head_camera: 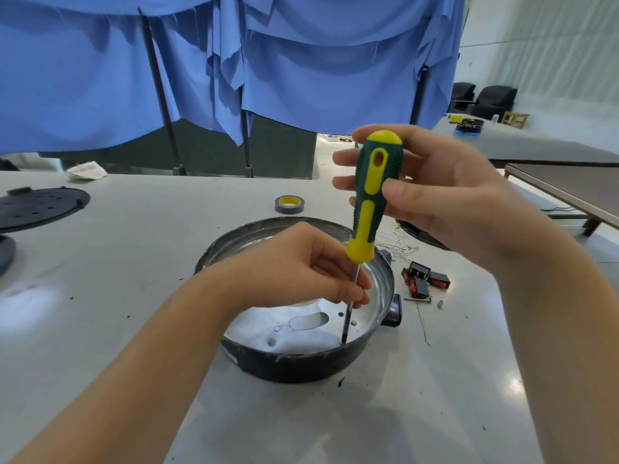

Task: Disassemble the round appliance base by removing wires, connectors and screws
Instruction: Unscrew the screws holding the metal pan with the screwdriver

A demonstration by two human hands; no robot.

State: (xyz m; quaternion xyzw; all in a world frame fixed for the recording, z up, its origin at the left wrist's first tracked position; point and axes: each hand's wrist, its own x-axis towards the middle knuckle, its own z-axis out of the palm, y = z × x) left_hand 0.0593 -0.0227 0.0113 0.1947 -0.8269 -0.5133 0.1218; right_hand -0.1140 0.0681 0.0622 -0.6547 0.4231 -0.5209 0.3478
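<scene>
Base at table centre, open side up, directly below both hands. Screwdriver near upright, long axis 12-to-6, tip down on base floor at 5 o'clock near wall; screw under tip not visible.

Right hand curled round handle, thumb across front. Left hand pinches shaft lower down, nearer tip, steadying it.

Judgement: next turn depends on tip staying seated, shaft kept vertical.

Count: one screwdriver, one base, one tape roll at 12, cluster of connectors at 3, one loose bolt.
</scene>
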